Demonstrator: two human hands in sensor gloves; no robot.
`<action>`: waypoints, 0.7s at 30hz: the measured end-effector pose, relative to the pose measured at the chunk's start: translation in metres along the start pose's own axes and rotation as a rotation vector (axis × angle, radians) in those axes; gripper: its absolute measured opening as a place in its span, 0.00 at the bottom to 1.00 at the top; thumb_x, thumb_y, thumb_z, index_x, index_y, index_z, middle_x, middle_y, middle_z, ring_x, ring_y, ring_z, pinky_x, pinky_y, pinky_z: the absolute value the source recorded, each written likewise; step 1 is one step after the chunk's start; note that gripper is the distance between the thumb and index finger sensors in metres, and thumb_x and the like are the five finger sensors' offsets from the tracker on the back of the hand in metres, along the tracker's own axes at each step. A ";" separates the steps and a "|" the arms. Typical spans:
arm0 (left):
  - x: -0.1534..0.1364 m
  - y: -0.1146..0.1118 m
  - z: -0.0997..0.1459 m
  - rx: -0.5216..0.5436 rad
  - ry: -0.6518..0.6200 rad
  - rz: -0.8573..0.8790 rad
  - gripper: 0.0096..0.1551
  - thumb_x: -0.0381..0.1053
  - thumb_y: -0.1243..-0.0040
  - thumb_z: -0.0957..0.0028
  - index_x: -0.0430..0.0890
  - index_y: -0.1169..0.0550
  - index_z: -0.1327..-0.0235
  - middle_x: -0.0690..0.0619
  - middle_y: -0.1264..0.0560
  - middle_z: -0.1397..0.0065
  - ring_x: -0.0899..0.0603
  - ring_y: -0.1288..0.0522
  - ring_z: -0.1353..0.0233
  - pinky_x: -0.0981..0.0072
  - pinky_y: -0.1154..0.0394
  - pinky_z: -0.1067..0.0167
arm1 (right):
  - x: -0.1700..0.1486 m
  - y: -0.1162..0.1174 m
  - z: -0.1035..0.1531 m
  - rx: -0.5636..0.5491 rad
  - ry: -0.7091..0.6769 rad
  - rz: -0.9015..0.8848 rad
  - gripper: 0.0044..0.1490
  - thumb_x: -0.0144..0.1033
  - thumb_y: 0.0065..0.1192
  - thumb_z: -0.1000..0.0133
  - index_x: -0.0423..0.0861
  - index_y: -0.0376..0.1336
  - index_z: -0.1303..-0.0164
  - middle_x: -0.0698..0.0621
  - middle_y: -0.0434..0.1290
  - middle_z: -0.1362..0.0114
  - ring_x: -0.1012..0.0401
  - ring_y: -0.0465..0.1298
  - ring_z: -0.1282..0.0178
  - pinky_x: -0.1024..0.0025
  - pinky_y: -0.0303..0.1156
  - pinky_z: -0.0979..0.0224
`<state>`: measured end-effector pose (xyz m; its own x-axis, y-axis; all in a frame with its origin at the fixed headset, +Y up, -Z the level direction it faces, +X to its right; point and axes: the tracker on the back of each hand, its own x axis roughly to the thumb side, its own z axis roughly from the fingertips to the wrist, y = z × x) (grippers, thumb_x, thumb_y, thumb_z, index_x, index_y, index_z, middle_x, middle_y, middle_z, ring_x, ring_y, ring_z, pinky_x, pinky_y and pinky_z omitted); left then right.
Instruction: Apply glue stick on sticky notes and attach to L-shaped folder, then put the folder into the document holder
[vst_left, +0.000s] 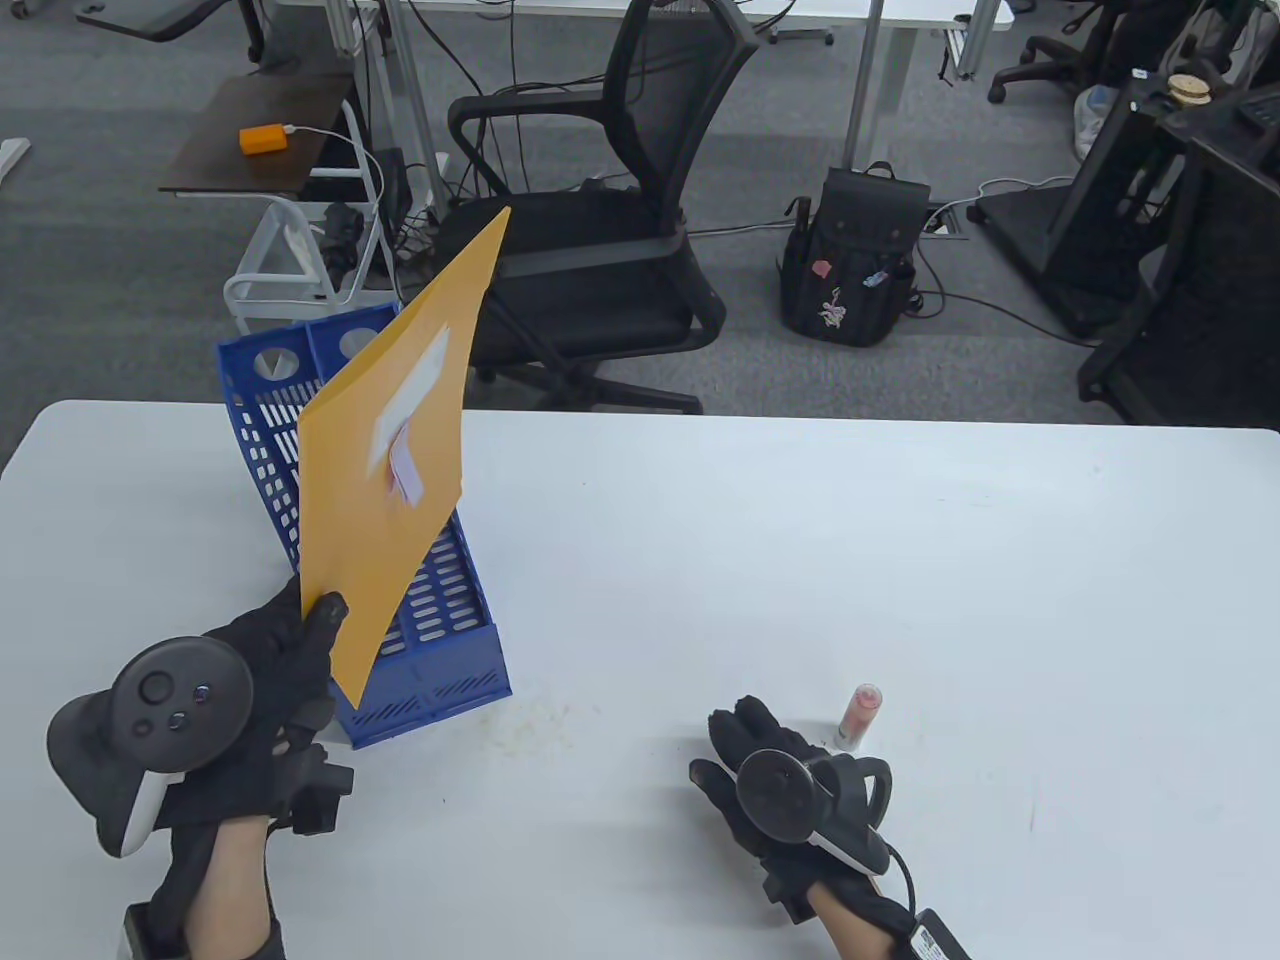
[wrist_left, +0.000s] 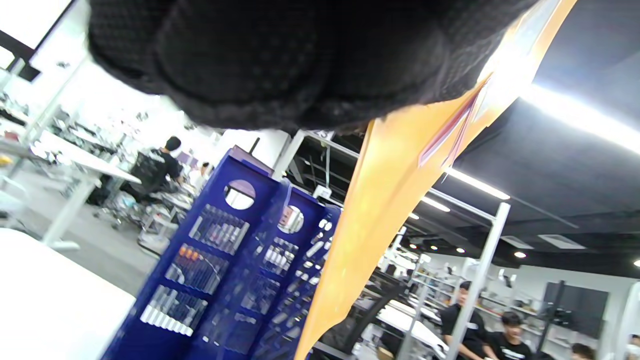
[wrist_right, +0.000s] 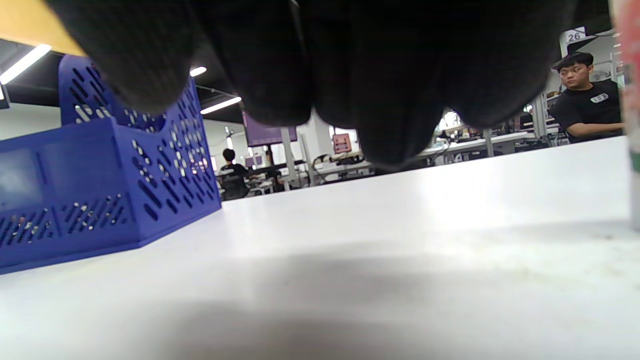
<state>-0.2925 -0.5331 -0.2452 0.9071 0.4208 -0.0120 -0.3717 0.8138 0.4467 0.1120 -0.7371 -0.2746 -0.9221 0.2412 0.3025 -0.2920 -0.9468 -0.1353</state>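
Observation:
My left hand (vst_left: 300, 640) pinches the lower corner of the orange L-shaped folder (vst_left: 400, 440), thumb on its front face. The folder stands tilted in the air above the blue document holder (vst_left: 440, 640), its top corner pointing up and away. Pale sticky notes (vst_left: 405, 425) are stuck on its face. In the left wrist view the folder (wrist_left: 380, 200) hangs beside the holder (wrist_left: 240, 280). My right hand (vst_left: 750, 770) lies on the table (vst_left: 900, 560), holding nothing, fingers loosely curled. The glue stick (vst_left: 858, 716) stands upright just right of it.
The document holder (wrist_right: 100, 170) sits at the table's left half, open side up. A black office chair (vst_left: 600, 230) and a backpack (vst_left: 850, 260) are on the floor behind the table. People sit at desks in the background of the wrist views.

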 end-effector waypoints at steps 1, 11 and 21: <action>-0.001 -0.002 0.000 0.008 0.010 -0.016 0.20 0.57 0.35 0.48 0.49 0.15 0.49 0.51 0.12 0.73 0.47 0.15 0.67 0.48 0.20 0.54 | 0.000 0.000 0.000 0.001 0.001 0.000 0.40 0.55 0.65 0.49 0.39 0.71 0.36 0.34 0.72 0.29 0.42 0.81 0.43 0.44 0.76 0.45; -0.007 -0.036 -0.009 0.039 0.089 -0.081 0.21 0.56 0.36 0.47 0.46 0.16 0.48 0.51 0.11 0.72 0.47 0.14 0.67 0.48 0.19 0.54 | 0.000 -0.003 -0.001 -0.010 0.001 -0.008 0.40 0.55 0.65 0.49 0.39 0.71 0.36 0.34 0.71 0.29 0.42 0.80 0.43 0.44 0.76 0.45; -0.018 -0.078 -0.025 0.038 0.149 -0.008 0.22 0.54 0.39 0.45 0.43 0.18 0.45 0.51 0.10 0.67 0.47 0.14 0.64 0.48 0.19 0.53 | -0.001 -0.004 -0.001 -0.009 0.007 -0.006 0.40 0.55 0.65 0.49 0.39 0.71 0.36 0.34 0.71 0.29 0.42 0.80 0.43 0.44 0.76 0.45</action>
<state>-0.2848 -0.5936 -0.3023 0.8695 0.4715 -0.1473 -0.3542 0.8029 0.4794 0.1139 -0.7334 -0.2751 -0.9221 0.2487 0.2965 -0.3001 -0.9433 -0.1419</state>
